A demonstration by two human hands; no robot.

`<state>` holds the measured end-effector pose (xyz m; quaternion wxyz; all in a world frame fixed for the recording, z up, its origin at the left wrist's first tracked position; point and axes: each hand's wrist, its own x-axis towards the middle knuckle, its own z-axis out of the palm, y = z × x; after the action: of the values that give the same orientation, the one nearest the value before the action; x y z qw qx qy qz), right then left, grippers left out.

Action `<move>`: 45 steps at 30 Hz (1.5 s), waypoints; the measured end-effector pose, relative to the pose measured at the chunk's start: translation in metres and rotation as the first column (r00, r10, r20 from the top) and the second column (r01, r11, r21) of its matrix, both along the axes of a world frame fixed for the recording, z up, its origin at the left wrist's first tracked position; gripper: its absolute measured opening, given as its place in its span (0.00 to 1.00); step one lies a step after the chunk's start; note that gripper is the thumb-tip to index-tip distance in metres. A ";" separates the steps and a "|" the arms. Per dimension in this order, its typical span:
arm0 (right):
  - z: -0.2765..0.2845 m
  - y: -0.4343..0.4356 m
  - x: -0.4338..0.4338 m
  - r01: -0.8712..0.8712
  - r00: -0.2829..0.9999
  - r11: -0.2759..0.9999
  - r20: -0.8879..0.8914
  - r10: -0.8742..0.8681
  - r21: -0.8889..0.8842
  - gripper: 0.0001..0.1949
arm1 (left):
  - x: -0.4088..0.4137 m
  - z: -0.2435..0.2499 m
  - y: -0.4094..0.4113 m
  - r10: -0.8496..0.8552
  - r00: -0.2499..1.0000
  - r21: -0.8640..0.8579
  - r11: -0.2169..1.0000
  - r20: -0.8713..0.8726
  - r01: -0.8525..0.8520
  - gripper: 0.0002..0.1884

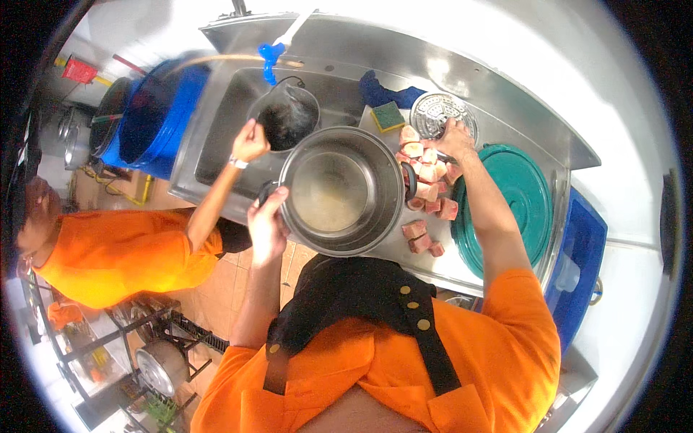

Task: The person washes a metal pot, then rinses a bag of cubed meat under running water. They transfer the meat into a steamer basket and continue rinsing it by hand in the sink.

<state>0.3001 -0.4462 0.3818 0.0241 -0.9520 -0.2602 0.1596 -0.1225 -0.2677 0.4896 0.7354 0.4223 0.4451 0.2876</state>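
Note:
My left hand (267,224) grips the dark left handle of a large stainless steel pot (287,233), which overlaps the sink's front edge and the counter. Its bottom looks pale and yellowish; whether liquid lies there is unclear. Right of the pot sits a heap of cut bone-in meat chunks (427,172), partly behind the pot's other handle (410,180). Over the heap's far right side reaches my right hand (453,142), thumb towards the meat and fingers over the near rim of a perforated metal disc (438,111). What those fingers hold, if anything, is hidden.
A co-worker's hand (250,143) is beside a smaller pot (308,100) under running water in the sink (222,130). A blue-handled tap (270,57) hangs above. Behind the meat lie a sponge (388,116) and blue cloth (387,94); a green lid (520,200) lies right.

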 end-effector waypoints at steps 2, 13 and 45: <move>-0.004 0.004 0.003 -0.043 0.995 0.999 0.091 0.041 0.017 0.60 | -0.007 -0.018 0.003 0.027 1.000 -0.048 0.998 0.017 -0.026 0.09; -0.029 -0.011 0.037 -0.050 0.999 0.983 0.010 0.049 0.176 0.43 | -0.024 -0.043 -0.002 0.065 0.993 -0.146 0.988 0.101 -0.050 0.10; -0.034 -0.021 0.083 0.330 0.941 0.925 -0.149 -0.305 0.189 0.53 | -0.028 -0.070 -0.005 0.114 0.993 -0.199 0.974 0.016 -0.108 0.08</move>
<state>0.3834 -0.4675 0.3477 0.1658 -0.9626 -0.1161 0.1803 -0.1505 -0.2726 0.4194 0.7625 0.3178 0.4842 0.2884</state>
